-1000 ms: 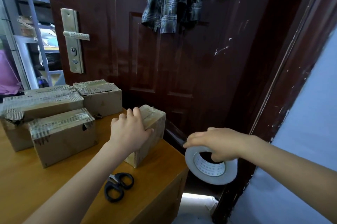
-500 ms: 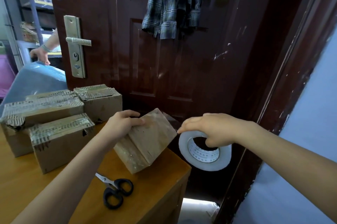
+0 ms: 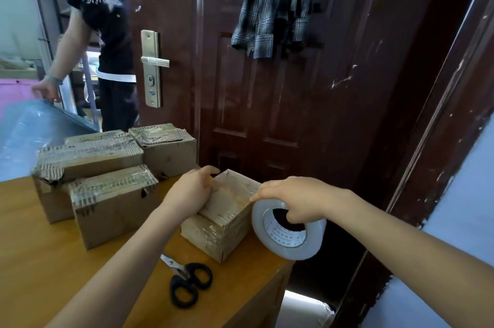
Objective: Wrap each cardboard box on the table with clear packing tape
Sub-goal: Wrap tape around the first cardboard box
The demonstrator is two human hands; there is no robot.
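The small brown cardboard box (image 3: 227, 217), already glossy with clear tape, sits near the table's corner on the wooden table (image 3: 40, 269), at about 3 o'clock from the three bigger taped cardboard boxes (image 3: 107, 167). The left hand (image 3: 191, 191) grips its far left edge, fingers curled over the top. The right hand (image 3: 291, 199) grasps the white roll of clear packing tape (image 3: 288, 231) with fingers hooked through the core, the roll just beside the box at its 3 o'clock. The box seems light and rather stiff (taped faces are probably slippery), so holding by edges and corners looks safest. Black-handled scissors (image 3: 188, 283) lie at its 7 o'clock.
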